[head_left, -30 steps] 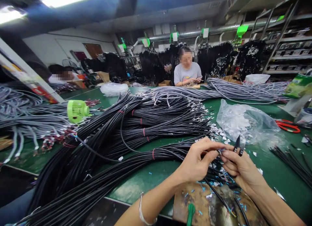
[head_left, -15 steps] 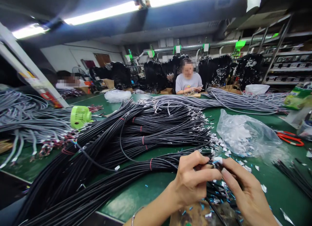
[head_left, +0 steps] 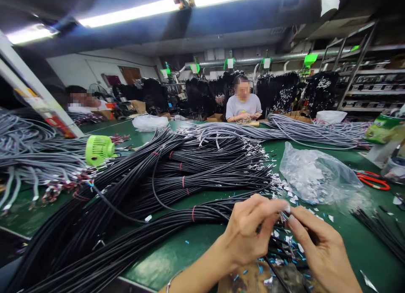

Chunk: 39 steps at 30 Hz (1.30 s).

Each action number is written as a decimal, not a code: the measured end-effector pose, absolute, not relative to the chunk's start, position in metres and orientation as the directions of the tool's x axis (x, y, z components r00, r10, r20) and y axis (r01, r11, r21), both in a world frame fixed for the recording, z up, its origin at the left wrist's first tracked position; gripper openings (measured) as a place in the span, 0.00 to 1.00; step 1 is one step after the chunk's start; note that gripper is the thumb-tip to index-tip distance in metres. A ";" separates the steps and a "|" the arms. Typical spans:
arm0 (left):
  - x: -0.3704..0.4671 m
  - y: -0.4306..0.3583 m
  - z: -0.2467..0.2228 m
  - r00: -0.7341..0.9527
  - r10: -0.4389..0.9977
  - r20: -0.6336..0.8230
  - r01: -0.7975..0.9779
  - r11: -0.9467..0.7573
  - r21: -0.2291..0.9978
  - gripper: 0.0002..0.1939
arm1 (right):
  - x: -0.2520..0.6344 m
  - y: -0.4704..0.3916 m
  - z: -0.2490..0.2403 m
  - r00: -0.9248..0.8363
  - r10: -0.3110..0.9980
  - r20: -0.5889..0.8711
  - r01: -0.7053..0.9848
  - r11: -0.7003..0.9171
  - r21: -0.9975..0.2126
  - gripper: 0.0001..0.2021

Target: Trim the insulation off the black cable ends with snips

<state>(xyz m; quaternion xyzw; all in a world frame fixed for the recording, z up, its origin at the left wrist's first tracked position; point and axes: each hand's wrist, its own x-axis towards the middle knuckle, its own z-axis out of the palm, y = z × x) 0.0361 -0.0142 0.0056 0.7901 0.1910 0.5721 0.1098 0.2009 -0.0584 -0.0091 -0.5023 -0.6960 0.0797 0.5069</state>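
- My left hand (head_left: 251,232) and right hand (head_left: 324,246) meet above the board (head_left: 243,280), fingers closed on the thin wires (head_left: 282,217) between them.
- Beyond my right hand, a clear bag (head_left: 316,173) lies on the green surface (head_left: 177,242), holding white scraps and small blue bits.
- Near the person opposite (head_left: 243,105) sits a cardboard box (head_left: 215,117); I can't make out its contents.
- My fingers hide part of the wires, and I can't see into my right palm.
- The board is cut off by the bottom edge, the black cables (head_left: 126,238) at lower left too.
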 end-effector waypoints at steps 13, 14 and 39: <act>0.030 -0.010 0.017 0.410 0.700 0.584 0.183 -0.691 0.700 0.12 | 0.198 -0.060 -0.005 -0.018 0.674 0.738 0.692 0.541 -0.477 0.08; 0.029 -0.009 0.018 0.445 0.721 0.532 0.151 -0.645 0.749 0.14 | 0.199 -0.060 -0.006 -0.031 0.675 0.738 0.691 0.548 -0.472 0.07; 0.039 -0.009 0.012 0.410 0.714 0.567 0.252 -0.686 0.682 0.04 | 0.201 -0.045 -0.009 0.003 0.818 0.575 0.623 0.449 -0.641 0.06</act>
